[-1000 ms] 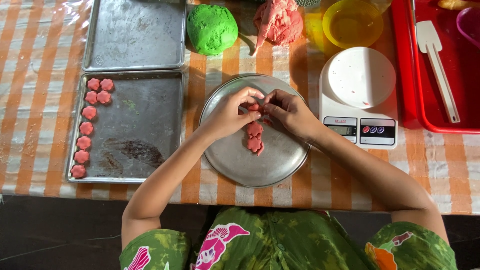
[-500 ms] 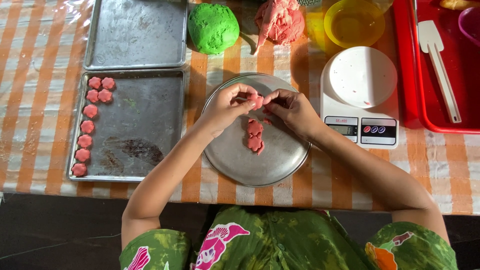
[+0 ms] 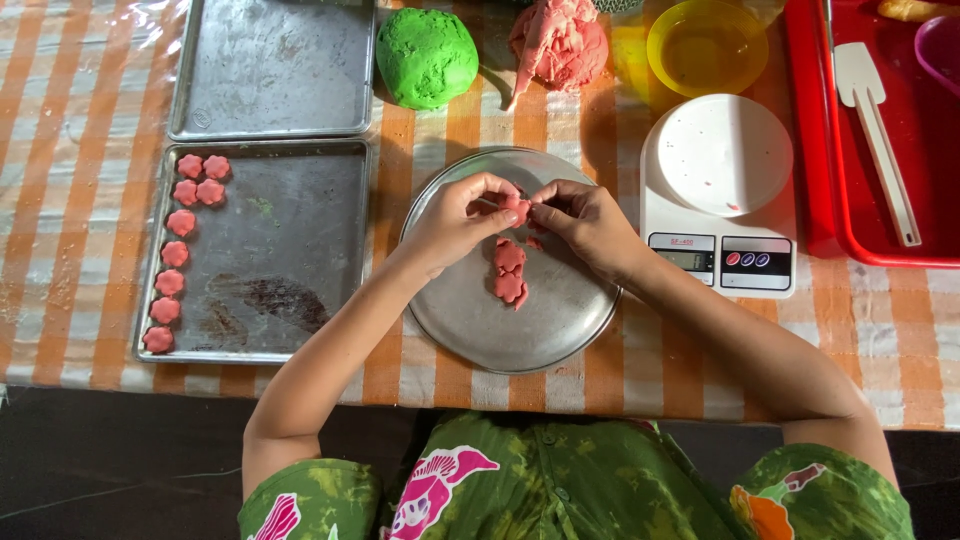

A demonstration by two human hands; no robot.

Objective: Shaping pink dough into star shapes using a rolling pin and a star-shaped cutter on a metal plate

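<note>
Striped tablecloth [image 3: 60, 120]: two trays [image 3: 270, 70], nine pink flowers [image 3: 175, 253], two dough balls [image 3: 427, 55].

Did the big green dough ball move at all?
No. The green dough ball sits in the same spot beside the upper metal tray.
</note>
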